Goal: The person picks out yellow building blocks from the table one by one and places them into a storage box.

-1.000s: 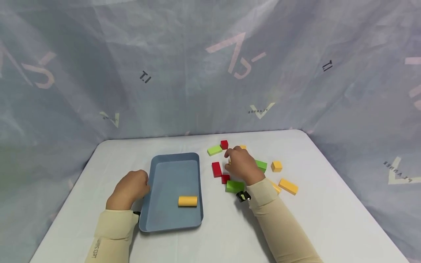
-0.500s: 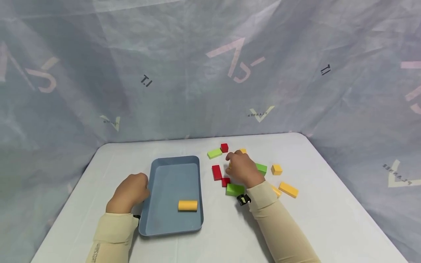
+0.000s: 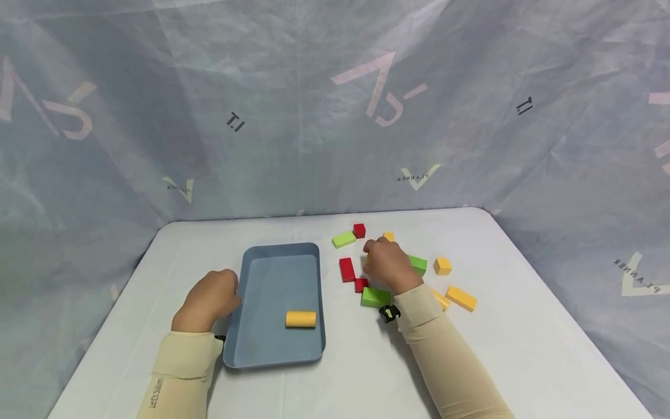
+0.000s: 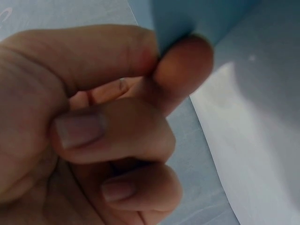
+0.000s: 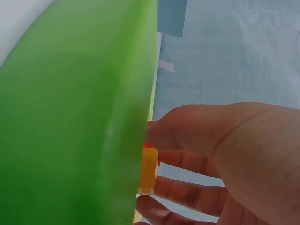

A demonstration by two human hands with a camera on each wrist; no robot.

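In the head view, my left hand (image 3: 210, 299) is at the left side of a blue-grey tray (image 3: 234, 331). The left wrist view shows its thumb and index finger pinching the tray's wall (image 4: 187, 18). A yellow cylinder (image 3: 300, 319) lies inside the tray, towards the near right. My right hand (image 3: 389, 265) reaches down among toy blocks to the right of the tray. Its thumb and fingers are around a yellow block (image 5: 148, 168), which the hand mostly covers in the head view. A large green block (image 5: 70, 122) blocks much of the right wrist view.
Around the right hand lie red blocks (image 3: 347, 269), a light green block (image 3: 344, 239), a red cube (image 3: 359, 230), green blocks (image 3: 376, 297) and several other yellow blocks (image 3: 461, 298). A grey printed cloth (image 3: 293, 145) hangs behind the white table (image 3: 523, 349).
The right hand's fingers have drawn in slightly around the yellow block, with the hand shifting a little to the right. The left hand stays at the tray. The head view has shifted slightly.
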